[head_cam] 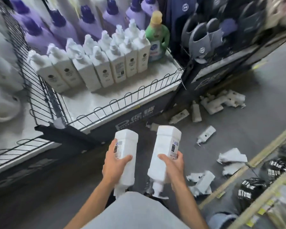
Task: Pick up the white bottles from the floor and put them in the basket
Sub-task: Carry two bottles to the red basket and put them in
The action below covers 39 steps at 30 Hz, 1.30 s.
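Grey shop floor [229,128], aisle hemmed by display racks.

Head view only. Wire basket [122,100] taken as landmark: white base, low looped rail along the front. Inside, toward the back, two rows of white bottles [96,68] upright, pumps up. At right end of the rows, one green bottle [157,37]; behind them, purple bottles [59,25].

Hands: left grip [116,164] clenched round left bottle [126,146], right grip [173,166] clenched round right bottle [165,146]. Both bottles off the floor, pump ends toward the body, just short of the basket's front rail. Neither over the rail yet.

Left on the floor, all to the right of the basket: heap of bottles [221,103] near its front right corner, one loose bottle [206,133] nearer the hands, more blurred white ones [201,180] well apart from the basket. Count not readable.

Judged partway: two in hand to set in, then the whole floor lot to fetch.

Dark slippers [203,35] racked right of the basket.
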{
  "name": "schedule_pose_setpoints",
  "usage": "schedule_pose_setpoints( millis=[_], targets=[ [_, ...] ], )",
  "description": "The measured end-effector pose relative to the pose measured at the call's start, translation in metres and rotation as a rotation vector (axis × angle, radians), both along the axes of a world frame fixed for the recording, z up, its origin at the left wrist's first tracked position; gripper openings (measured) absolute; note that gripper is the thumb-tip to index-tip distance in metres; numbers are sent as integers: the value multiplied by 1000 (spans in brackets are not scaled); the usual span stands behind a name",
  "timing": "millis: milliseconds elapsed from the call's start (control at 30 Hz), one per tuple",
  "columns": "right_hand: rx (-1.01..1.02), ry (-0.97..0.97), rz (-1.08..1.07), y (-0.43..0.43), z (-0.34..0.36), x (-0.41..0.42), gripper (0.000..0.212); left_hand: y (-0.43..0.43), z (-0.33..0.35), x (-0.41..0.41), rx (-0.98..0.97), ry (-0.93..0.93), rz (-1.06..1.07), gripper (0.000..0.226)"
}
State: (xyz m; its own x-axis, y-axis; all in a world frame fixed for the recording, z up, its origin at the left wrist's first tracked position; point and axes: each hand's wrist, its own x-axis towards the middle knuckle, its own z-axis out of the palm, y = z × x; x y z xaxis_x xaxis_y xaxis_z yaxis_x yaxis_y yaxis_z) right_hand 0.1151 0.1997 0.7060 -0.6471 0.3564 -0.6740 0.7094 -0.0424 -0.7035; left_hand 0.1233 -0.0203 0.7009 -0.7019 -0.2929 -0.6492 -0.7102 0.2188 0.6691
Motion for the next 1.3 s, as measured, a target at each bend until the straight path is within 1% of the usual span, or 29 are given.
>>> schedule_pose_setpoints(
  millis=[67, 200, 267, 367, 433, 600, 667, 767, 900, 1000, 1100, 1200, 1300],
  targets=[
    [-3, 26, 45, -5, 21, 3, 64, -11, 15, 12, 41, 57, 71, 96],
    [-66, 98, 171, -11, 58, 5, 83, -38, 36, 28, 75, 144, 150, 95],
    [-82, 156, 271, -13, 78, 1, 91, -53, 53, 27, 82, 185, 174, 94],
    [-65, 232, 430, -19, 106, -12, 111, -78, 79, 23, 72, 239, 173, 97],
    [4, 289, 521, -26, 121, -20, 111, -95, 95, 23, 22, 266, 145, 98],
    [235, 368, 701, -53, 153, -28, 106, -119, 143, 38, -252, 351, 41, 92],
    [332, 398, 775, -65, 167, -29, 104, -122, 158, 46, -322, 397, 38, 92],
    [414, 456, 917, -83, 183, -30, 104, -123, 168, 61, -386, 430, 123, 92],
    [542, 596, 1098, -98, 189, -35, 113, -114, 177, 81, -465, 426, 320, 94],
    [504, 639, 1255, -106, 185, -46, 114, -106, 183, 99, -517, 386, 448, 95],
    [395, 680, 1396, -116, 187, -63, 110, -96, 187, 121, -562, 349, 594, 98],
    [291, 730, 1599, -132, 190, -81, 113, -92, 191, 139, -631, 294, 671, 99],
    [217, 767, 1756, -151, 182, -89, 111, -90, 192, 160, -653, 202, 731, 96]
  ],
)
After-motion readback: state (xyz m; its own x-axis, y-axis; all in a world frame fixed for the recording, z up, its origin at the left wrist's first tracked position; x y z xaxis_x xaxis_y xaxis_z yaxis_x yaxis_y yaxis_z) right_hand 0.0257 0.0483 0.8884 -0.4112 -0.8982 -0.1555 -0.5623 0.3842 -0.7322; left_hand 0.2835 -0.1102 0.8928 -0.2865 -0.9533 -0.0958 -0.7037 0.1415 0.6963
